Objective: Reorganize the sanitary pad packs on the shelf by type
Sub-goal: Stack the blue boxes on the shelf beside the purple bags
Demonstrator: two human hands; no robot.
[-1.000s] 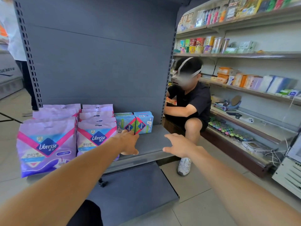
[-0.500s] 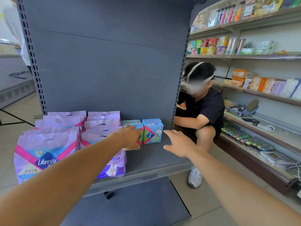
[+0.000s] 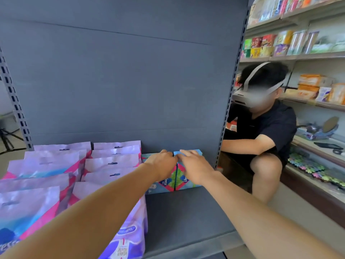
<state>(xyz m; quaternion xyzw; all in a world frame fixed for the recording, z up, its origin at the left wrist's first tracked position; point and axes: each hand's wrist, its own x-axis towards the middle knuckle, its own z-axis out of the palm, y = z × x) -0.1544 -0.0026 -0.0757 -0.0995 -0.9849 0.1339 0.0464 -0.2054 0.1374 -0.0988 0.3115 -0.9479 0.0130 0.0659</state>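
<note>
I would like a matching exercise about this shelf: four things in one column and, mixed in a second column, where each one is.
Things:
1. left hand
2. right hand
3. purple packs
4. person in black shirt

Places:
A. in rows on the left part of the shelf
B. on the right blue box
C. crouching to the right of the shelf unit
D. on the left blue box

Pairs: 1-D, 2-B, 3-A, 4-C
</note>
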